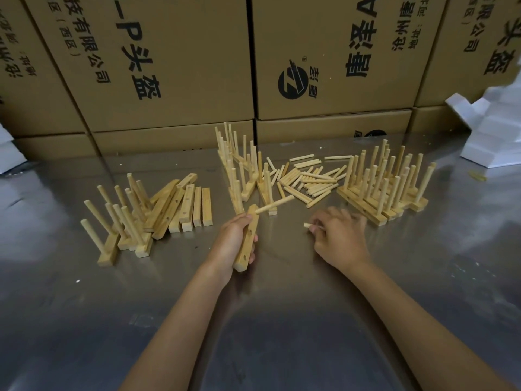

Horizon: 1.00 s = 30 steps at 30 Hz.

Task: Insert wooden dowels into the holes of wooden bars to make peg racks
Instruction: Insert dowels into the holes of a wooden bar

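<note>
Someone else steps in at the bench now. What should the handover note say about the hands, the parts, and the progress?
Left hand grips a wooden bar; one dowel sits in its far hole, two holes show empty.
Right hand pinches a dowel in its fingers.
Loose dowels lie mid-table; unfilled bars lie to the left.
Done: finished racks at left, centre and right.
Left: fill the held bar, then the remaining ones.

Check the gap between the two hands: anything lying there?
Head view: bare metal table between left hand gripping the bar and right hand pinching a dowel; nothing lies there.
</note>
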{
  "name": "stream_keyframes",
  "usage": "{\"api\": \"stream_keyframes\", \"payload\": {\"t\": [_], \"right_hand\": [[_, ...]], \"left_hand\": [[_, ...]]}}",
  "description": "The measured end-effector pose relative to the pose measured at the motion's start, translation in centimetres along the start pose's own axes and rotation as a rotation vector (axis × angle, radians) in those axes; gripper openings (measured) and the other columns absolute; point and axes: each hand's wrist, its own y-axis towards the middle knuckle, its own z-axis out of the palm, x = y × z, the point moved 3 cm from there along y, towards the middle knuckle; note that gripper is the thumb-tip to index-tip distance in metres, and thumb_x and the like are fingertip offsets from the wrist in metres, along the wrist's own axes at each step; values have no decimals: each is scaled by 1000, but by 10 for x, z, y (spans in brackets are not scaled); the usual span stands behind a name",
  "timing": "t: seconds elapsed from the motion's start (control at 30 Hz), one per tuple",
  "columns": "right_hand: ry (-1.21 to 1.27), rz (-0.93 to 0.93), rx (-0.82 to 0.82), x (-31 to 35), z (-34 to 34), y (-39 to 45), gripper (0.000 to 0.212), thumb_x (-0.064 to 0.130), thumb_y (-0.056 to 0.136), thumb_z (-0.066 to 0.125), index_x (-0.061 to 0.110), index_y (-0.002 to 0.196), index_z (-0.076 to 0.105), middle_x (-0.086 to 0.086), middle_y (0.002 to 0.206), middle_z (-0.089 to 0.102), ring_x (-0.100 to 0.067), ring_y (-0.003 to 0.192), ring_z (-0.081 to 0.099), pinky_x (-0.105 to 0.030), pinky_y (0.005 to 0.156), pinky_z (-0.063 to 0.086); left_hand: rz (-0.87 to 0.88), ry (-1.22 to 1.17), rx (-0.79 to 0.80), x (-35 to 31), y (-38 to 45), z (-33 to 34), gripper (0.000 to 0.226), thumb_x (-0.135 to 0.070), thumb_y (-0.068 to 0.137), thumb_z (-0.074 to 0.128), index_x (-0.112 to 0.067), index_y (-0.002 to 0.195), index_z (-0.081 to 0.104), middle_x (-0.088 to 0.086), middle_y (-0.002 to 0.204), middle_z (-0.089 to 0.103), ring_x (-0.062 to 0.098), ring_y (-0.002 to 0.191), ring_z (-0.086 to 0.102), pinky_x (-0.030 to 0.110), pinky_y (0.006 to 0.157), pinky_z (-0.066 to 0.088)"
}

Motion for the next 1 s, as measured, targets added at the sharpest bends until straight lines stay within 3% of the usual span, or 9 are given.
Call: {"api": "stream_keyframes", "payload": {"t": [0.1, 0.23, 0.33, 0.53, 0.67, 0.83, 0.9, 0.93, 1.0], "right_hand": [[228, -128, 59, 33, -5, -16, 16, 39, 98, 53, 37, 111, 62, 14, 94, 70, -10, 86, 63, -33, 83, 47], [465, -168, 20, 78, -6, -31, 17, 46, 92, 59, 43, 106, 67, 24, 93, 70, -1, 88, 63, -29, 72, 51], [413, -189, -49, 78, -9, -33, 14, 37, 92, 62, 38, 104, 69, 18, 95, 70, -5, 86, 64, -33, 72, 52], [385, -288, -6, 69, -12, -32, 9, 30, 90, 63, 31, 98, 68, 14, 89, 69, -8, 80, 62, -33, 69, 51], [407, -294, 47, 67, -16, -28, 9, 30, 89, 62, 30, 95, 55, 11, 73, 63, -10, 67, 59, -27, 59, 44], [258, -477, 113, 65, -25, -26, 12, 23, 93, 55, 28, 96, 45, 13, 82, 57, -10, 67, 51, -30, 56, 38], [280, -467, 103, 65, -25, -27, 11, 21, 93, 56, 27, 94, 47, 13, 75, 53, -8, 61, 47, -23, 52, 30], [336, -425, 114, 64, -24, -26, 10, 20, 93, 57, 27, 92, 50, 13, 72, 53, -7, 60, 47, -19, 51, 28], [517, -296, 143, 61, -21, -25, 9, 17, 95, 58, 21, 86, 57, 9, 66, 56, -6, 56, 47, -19, 49, 29]], "left_hand": [[-37, -20, 6, -3, -3, -1, 26, -32, 104, 46, -24, 126, 59, 3, 71, 56, 14, 56, 51, 24, 46, 41], [-49, 16, 7, -3, -7, 3, 24, -37, 101, 51, -29, 117, 65, -2, 79, 63, 14, 72, 56, 27, 59, 43], [-51, 45, 49, -3, -11, 9, 29, -39, 101, 50, -27, 121, 67, -3, 73, 61, 12, 69, 54, 27, 58, 41], [-7, 123, 68, -3, -17, 20, 26, -34, 104, 45, -36, 120, 66, -14, 58, 65, 7, 65, 56, 23, 53, 42], [27, 61, 76, -5, -20, 22, 29, -31, 104, 46, -32, 125, 66, -6, 67, 63, 9, 64, 54, 25, 55, 39], [61, 90, 51, -8, -22, 23, 28, -28, 104, 45, -32, 118, 69, -11, 62, 67, 1, 52, 60, 21, 49, 42], [98, 112, 31, -11, -24, 24, 26, -26, 104, 47, -34, 114, 69, -14, 73, 73, -2, 68, 66, 21, 61, 52], [119, 123, 29, -12, -26, 25, 26, -26, 104, 47, -34, 116, 69, -13, 86, 76, -1, 84, 66, 27, 78, 55], [144, 155, 14, -14, -30, 28, 29, -29, 104, 47, -32, 126, 66, 0, 118, 72, 14, 116, 60, 46, 109, 42]]}}
